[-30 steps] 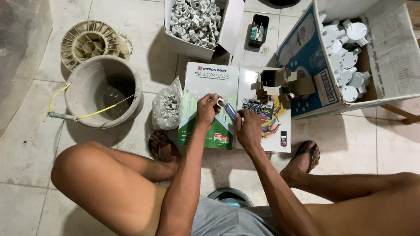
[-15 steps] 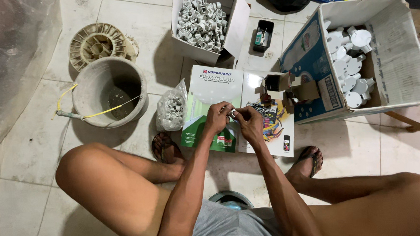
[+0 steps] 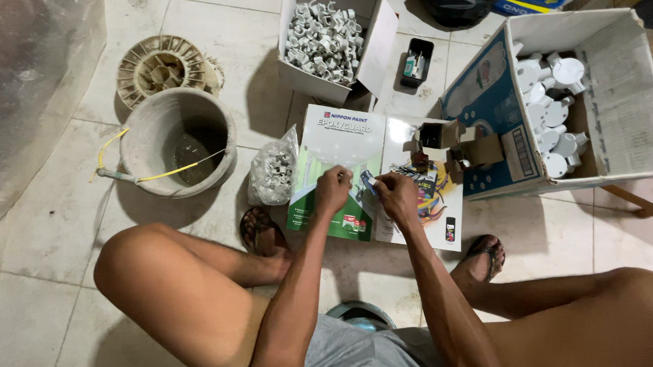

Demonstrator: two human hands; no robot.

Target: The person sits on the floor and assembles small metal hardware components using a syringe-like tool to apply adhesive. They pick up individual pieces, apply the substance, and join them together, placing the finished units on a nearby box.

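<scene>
Blue small tool (image 3: 368,181) pinched in right hand (image 3: 396,197); left hand (image 3: 333,190) curled shut beside it.

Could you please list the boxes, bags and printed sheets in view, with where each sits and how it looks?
Printed sheet: flat under both hands, white and green.
Clip box: top centre, open white carton of white clips.
Large carton: right, blue and white, holding white round fittings.
Plastic bag: left of sheet, clear.
Small cardboard box: open, brown.
</scene>
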